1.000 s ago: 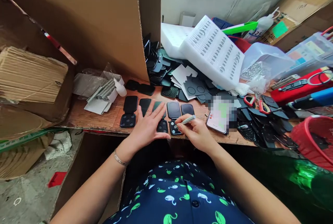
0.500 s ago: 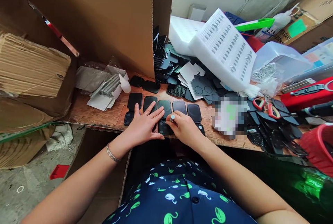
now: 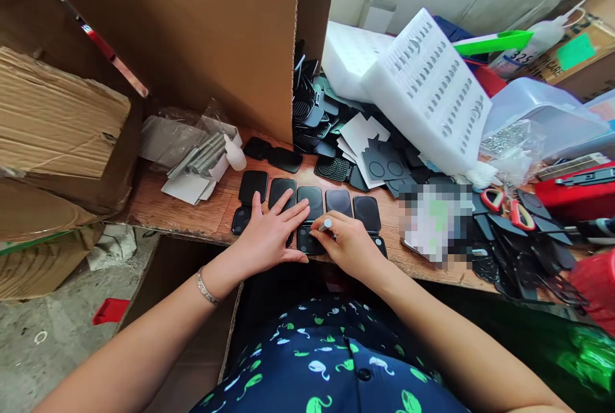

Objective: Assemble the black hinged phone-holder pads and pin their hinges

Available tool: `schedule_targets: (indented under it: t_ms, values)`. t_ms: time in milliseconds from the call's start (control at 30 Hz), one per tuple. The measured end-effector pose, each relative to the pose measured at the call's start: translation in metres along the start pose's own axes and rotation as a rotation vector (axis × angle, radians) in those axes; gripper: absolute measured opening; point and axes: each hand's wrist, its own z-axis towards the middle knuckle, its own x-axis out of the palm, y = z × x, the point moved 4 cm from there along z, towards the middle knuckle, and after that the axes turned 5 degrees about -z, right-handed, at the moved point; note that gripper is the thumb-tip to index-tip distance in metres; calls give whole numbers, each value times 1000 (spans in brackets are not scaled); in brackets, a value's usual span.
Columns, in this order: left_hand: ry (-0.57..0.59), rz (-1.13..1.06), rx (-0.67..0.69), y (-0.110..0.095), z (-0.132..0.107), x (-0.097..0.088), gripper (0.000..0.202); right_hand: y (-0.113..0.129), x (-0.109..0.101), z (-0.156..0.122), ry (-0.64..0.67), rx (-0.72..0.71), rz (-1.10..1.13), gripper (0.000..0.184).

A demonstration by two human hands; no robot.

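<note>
Several black square folding pieces lie opened in a row along the front of the wooden table. My left hand [image 3: 270, 234] is spread flat over the pieces left of the middle, its fingertips on the middle folding piece [image 3: 310, 203]. In my right hand [image 3: 350, 241], thumb and fingers pinch a thin silver rod [image 3: 326, 225], tilted with its round end up. That hand is over the lower half of the middle piece, where small round spots show; the rod's lower end is hidden by the fingers. To the right lies another opened black piece [image 3: 366, 213].
Silver rods [image 3: 199, 163], white cards and a small white bottle [image 3: 235, 153] lie at left. Behind are heaped black parts [image 3: 314, 115] and a white foam block [image 3: 432, 89]. Scissors [image 3: 521, 214] rest at right among black parts. A cardboard wall [image 3: 216, 35] stands at back left.
The view has shifted slightly, so the table's things sit a little to the right. My right hand stays over the middle piece with the rod, fingers slightly shifted; my left hand stays spread.
</note>
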Motion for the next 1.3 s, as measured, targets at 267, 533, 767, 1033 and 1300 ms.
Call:
schedule_targets:
  t_ms: [267,533,767,1033,1300]
  values:
    - [-13,-2,1,1,0,0,97,1,-4,1,8,14,43,10]
    - [-4,-6,-6,1,0,1,93,-4,-3,5,3,76,33,11]
    - [-8,-13,-2,1,-1,1,89,3,-6,-2,278,300,473,18]
    - [6,-31,-26,1,-2,0,90,-2,-4,1,-40,82,112,10]
    - [10,-57,-28,0,0,-1,89,-5,3,-1,-10,57,-16,10]
